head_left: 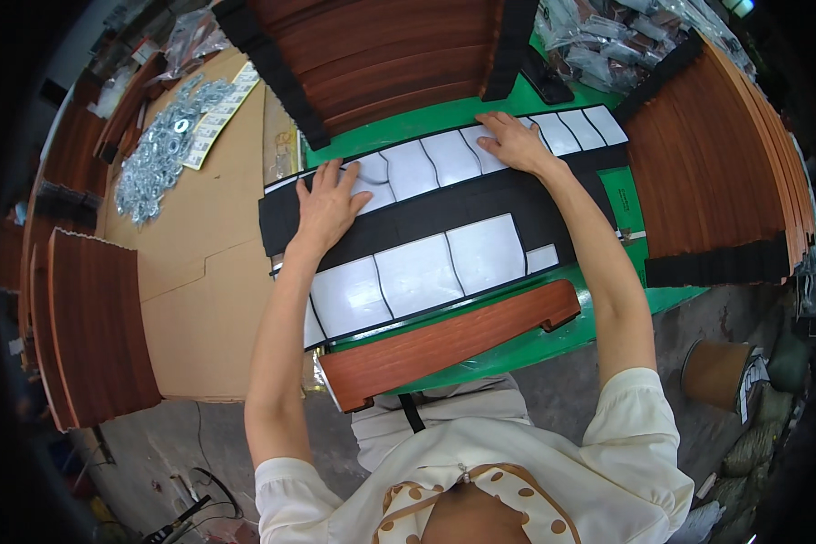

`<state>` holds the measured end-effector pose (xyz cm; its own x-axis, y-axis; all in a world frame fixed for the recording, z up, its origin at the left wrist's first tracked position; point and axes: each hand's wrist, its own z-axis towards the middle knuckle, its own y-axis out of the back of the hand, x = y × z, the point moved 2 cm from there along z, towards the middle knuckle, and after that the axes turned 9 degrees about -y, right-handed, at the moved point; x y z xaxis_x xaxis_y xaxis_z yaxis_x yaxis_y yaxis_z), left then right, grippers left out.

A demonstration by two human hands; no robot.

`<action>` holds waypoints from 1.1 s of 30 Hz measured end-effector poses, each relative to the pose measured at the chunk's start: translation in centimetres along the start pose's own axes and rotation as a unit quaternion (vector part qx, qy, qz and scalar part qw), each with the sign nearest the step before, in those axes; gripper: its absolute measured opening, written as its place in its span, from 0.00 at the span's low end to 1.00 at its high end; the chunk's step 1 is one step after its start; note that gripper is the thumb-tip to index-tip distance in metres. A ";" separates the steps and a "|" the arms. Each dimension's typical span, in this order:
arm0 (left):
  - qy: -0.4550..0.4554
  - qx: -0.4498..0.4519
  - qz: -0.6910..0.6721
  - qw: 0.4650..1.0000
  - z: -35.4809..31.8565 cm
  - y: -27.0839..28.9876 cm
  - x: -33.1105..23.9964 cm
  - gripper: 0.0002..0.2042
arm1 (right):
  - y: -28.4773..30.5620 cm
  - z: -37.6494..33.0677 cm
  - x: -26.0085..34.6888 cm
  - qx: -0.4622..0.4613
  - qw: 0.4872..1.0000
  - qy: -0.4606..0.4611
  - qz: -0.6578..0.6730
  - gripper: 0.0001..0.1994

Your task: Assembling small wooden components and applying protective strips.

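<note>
Centre of the frame: a long black sheet [444, 213] with white peel-off panels [417, 272] is lying slanted across a green mat [426, 118], and both hands are pressing on it.

Left hand: the left hand [328, 204] is lying flat with fingers spread wide on the left end of the sheet's upper row of white panels, gripping nothing.

Right hand: the right hand [514, 140] is resting palm down, fingers loosely spread, on the upper row further right, also holding nothing.

Lower centre: a reddish wood-grain curved board [449, 340] is sitting just below the sheet, right along its lower edge, nearest the person's cream blouse [517, 453].

Top centre: a stack of wood-grain boards [381, 54] with black foam strips [272, 72] on their ends is sitting beyond the mat.

Right side: another fanned stack of the same boards [716, 172] is taking up the right edge.

Left side: a flattened cardboard sheet [199, 272] is covering the bench, with a pile of shiny metal washers [159, 154] in the upper left and more wood panels [95, 326] at lower left.

Upper right: clear plastic bags of small parts [598, 45] are piled up, contents too small to tell.
</note>
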<state>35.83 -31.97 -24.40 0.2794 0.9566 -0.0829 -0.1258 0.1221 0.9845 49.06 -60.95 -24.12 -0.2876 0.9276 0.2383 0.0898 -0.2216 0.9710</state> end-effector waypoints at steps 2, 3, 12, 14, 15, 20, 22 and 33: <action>-0.028 -0.010 -0.024 0.999 -1.1 1.7 -1.0 0.24 | 0.8 -1.4 -0.4 -0.044 0.999 0.011 0.022 0.20; -0.055 -0.023 -0.045 0.997 -1.7 2.6 -1.6 0.24 | 1.6 -2.3 -0.8 -0.021 0.996 0.062 0.052 0.20; -0.076 0.100 -0.080 0.989 -3.8 4.4 -5.6 0.41 | 3.5 -9.1 0.1 0.099 0.982 0.159 0.003 0.29; -0.087 0.141 -0.084 0.983 -3.5 4.8 -5.7 0.43 | 3.6 -9.2 0.4 0.077 0.979 0.178 -0.065 0.32; -0.086 0.141 -0.082 0.983 -3.6 4.9 -5.7 0.43 | 3.6 -9.2 0.4 0.076 0.979 0.180 -0.063 0.32; -0.084 0.150 -0.171 0.970 -4.4 3.7 -5.4 0.36 | 3.4 -10.4 0.3 0.164 0.974 0.153 -0.024 0.32; -0.091 0.152 -0.182 0.967 -4.6 3.4 -5.3 0.33 | 3.6 -10.7 0.2 0.172 0.972 0.158 0.000 0.32; -0.143 0.010 -0.016 0.990 -2.2 3.2 -5.0 0.24 | 3.3 -6.4 -0.8 0.052 0.989 0.134 -0.031 0.27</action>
<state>31.91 -35.79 -21.21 0.5412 0.8379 -0.0708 -0.0934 0.1436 0.9852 43.52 -64.31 -21.00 -0.5369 0.8223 0.1883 0.1579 -0.1214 0.9800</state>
